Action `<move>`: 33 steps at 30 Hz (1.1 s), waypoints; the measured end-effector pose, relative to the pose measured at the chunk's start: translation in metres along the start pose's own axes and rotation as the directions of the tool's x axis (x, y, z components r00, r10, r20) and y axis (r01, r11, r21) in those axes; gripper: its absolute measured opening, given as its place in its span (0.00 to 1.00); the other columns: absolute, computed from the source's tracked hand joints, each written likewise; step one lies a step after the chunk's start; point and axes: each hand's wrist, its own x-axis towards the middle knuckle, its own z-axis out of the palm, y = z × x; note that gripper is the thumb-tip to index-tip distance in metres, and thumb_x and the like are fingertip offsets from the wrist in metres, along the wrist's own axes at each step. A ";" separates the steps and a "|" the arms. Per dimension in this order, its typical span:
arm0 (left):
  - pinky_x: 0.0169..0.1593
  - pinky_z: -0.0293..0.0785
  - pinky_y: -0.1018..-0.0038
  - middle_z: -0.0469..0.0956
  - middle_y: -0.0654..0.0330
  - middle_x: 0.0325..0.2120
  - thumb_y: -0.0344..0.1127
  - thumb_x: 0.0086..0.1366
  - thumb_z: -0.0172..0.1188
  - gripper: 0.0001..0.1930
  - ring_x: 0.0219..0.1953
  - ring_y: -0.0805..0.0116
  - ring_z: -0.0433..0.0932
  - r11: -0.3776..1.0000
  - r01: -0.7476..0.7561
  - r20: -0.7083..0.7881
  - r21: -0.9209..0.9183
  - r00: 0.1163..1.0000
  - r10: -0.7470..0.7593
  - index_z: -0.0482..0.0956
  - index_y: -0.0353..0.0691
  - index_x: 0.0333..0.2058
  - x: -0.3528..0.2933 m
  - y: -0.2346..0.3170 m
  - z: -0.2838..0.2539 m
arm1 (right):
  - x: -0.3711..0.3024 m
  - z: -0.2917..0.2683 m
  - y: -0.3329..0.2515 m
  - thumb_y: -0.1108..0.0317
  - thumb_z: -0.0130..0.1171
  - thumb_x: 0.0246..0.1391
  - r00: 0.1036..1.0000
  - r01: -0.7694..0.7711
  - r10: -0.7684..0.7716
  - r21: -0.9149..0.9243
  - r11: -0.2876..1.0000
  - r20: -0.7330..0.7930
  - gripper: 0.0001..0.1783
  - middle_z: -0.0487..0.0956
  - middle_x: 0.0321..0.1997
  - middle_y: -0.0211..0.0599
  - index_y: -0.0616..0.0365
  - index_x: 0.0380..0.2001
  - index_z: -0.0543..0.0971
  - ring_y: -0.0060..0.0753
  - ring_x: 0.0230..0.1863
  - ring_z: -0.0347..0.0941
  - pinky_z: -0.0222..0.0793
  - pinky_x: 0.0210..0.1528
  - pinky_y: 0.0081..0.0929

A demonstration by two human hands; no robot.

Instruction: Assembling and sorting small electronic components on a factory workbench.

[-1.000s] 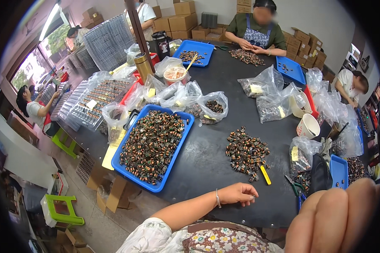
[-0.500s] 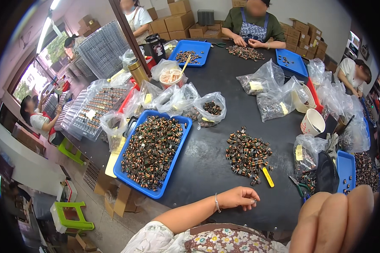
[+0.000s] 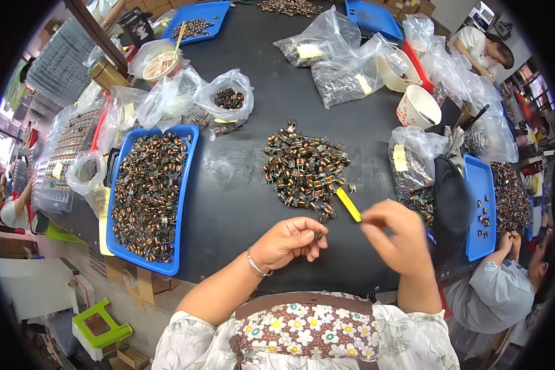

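Note:
My left hand [image 3: 290,242] is closed, palm partly up, with a small copper-wound coil [image 3: 317,235] at its fingertips. In front of it, a loose pile of similar coils [image 3: 302,166] with copper windings and dark bases lies on the black table [image 3: 240,185]. A flat yellow handle-like tool [image 3: 348,205] rests at the pile's near right edge. My right hand [image 3: 398,237] hovers by the tool's near end, slightly blurred, thumb and forefinger apart with nothing visible between them. Whether its fingertips touch the tool, I cannot tell.
At left stands a blue tray [image 3: 182,228] heaped with coils. Bags of coils [image 3: 228,102] lie beyond it. To the right are another bag [image 3: 413,160], a paper cup [image 3: 418,108], a dark rounded object [image 3: 453,197] and a blue tray [image 3: 480,237]. A co-worker [image 3: 493,290] sits at far right.
My view has turned, shifting the table leftward and up. My right hand, earlier large and close at the lower right, has come down to the yellow tool. My left hand now shows a coil.

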 end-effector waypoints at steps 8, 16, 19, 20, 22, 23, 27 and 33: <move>0.35 0.72 0.76 0.74 0.54 0.34 0.35 0.62 0.51 0.13 0.31 0.69 0.74 0.998 -0.028 -0.011 -0.054 1.000 0.027 0.70 0.33 0.43 0.006 -0.004 -0.003 | -0.008 0.051 0.078 0.68 0.63 0.37 0.972 -0.207 0.234 -0.404 0.891 0.019 0.16 0.73 0.33 0.36 0.56 0.33 0.73 0.40 0.38 0.70 0.67 0.38 0.34; 0.35 0.72 0.75 0.74 0.54 0.34 0.36 0.62 0.52 0.14 0.30 0.69 0.74 0.998 0.003 -0.027 -0.061 1.000 -0.004 0.70 0.34 0.43 0.011 -0.001 -0.005 | -0.004 0.057 0.086 0.74 0.57 0.39 0.992 -0.122 0.125 -0.468 0.875 -0.025 0.12 0.72 0.29 0.38 0.58 0.32 0.73 0.43 0.33 0.70 0.68 0.34 0.34; 0.36 0.72 0.75 0.75 0.54 0.33 0.37 0.62 0.52 0.14 0.30 0.69 0.74 0.998 0.003 -0.032 -0.062 0.999 -0.005 0.70 0.34 0.43 0.010 -0.002 -0.007 | -0.006 0.054 0.092 0.75 0.54 0.43 0.997 -0.064 0.071 -0.390 0.919 0.003 0.07 0.73 0.25 0.36 0.60 0.30 0.71 0.37 0.26 0.71 0.68 0.30 0.29; 0.36 0.72 0.75 0.75 0.54 0.33 0.37 0.62 0.51 0.15 0.30 0.69 0.74 0.998 0.005 -0.030 -0.059 1.000 -0.007 0.70 0.34 0.43 0.010 -0.002 -0.007 | -0.011 0.054 0.094 0.75 0.51 0.45 0.985 -0.170 0.175 -0.169 0.971 0.015 0.05 0.72 0.23 0.35 0.61 0.29 0.70 0.31 0.24 0.70 0.67 0.28 0.26; 0.36 0.73 0.77 0.75 0.55 0.34 0.37 0.62 0.51 0.15 0.31 0.71 0.75 0.998 0.004 -0.015 -0.062 1.000 -0.005 0.70 0.34 0.44 0.010 -0.002 -0.007 | -0.017 0.053 0.090 0.76 0.47 0.48 0.961 -0.274 0.271 0.057 0.960 0.051 0.03 0.72 0.21 0.33 0.62 0.29 0.68 0.25 0.21 0.69 0.66 0.26 0.22; 0.36 0.73 0.78 0.75 0.56 0.34 0.38 0.62 0.51 0.15 0.31 0.73 0.75 0.998 0.003 0.000 -0.063 1.000 -0.003 0.70 0.35 0.44 0.011 -0.002 -0.007 | -0.018 0.049 0.080 0.75 0.45 0.50 0.944 -0.329 0.316 0.215 0.920 0.092 0.03 0.71 0.20 0.32 0.62 0.30 0.67 0.20 0.21 0.67 0.63 0.24 0.20; 0.36 0.72 0.75 0.75 0.54 0.33 0.38 0.62 0.51 0.15 0.30 0.68 0.74 0.998 0.010 -0.039 -0.070 0.999 -0.013 0.70 0.34 0.43 0.010 -0.001 -0.007 | -0.025 0.045 0.054 0.72 0.45 0.52 0.922 -0.381 0.334 0.301 0.874 0.195 0.05 0.70 0.18 0.28 0.63 0.32 0.67 0.15 0.19 0.64 0.59 0.21 0.17; 0.36 0.72 0.75 0.75 0.55 0.33 0.36 0.62 0.53 0.14 0.30 0.68 0.74 0.998 0.000 -0.065 -0.067 0.998 -0.004 0.70 0.33 0.43 0.011 -0.003 -0.006 | -0.022 0.048 0.047 0.72 0.50 0.53 0.943 -0.275 0.214 0.240 0.931 0.253 0.07 0.73 0.25 0.39 0.64 0.31 0.76 0.32 0.25 0.69 0.64 0.29 0.24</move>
